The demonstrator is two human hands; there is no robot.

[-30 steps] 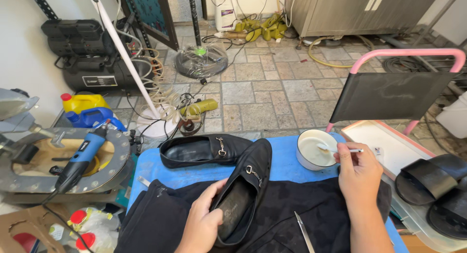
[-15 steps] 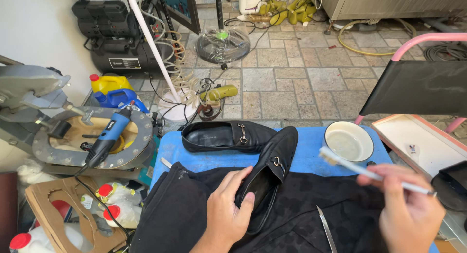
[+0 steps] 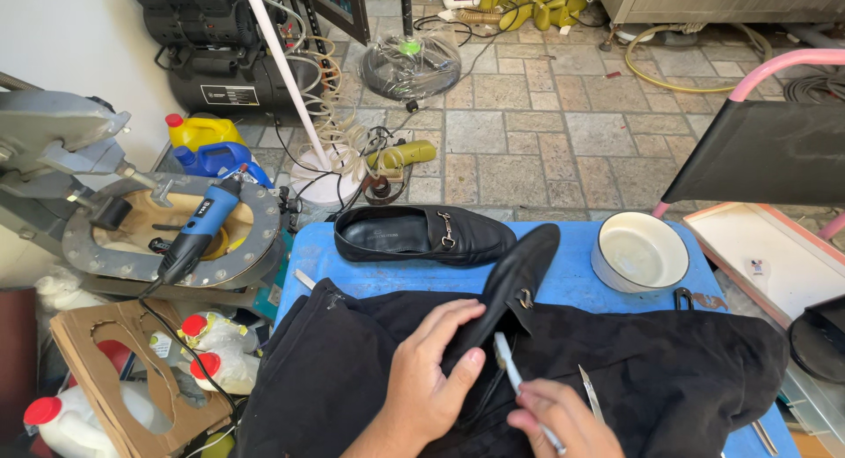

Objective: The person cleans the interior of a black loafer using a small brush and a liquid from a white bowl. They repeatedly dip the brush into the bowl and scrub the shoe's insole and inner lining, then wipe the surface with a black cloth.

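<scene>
The cleaning is looking early on: the second loafer (image 3: 422,234) is lying untouched on the blue tabletop (image 3: 563,286) near the white bowl (image 3: 640,251). The left hand (image 3: 431,374) is clamping the tilted black loafer (image 3: 510,286) over the black cloth (image 3: 669,379), fingers curled around its side. The right hand (image 3: 559,423) is pinching a small white brush (image 3: 510,370), bristles touching the loafer's side.

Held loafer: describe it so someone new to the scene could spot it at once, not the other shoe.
Find the blue table with the black cloth draped over its near half. On that cloth, the left hand grips a black loafer tilted on its side, its toe pointing away toward the white bowl. Unlike the matching loafer lying flat and untouched behind it, this one has the right hand's small brush against it.
</scene>
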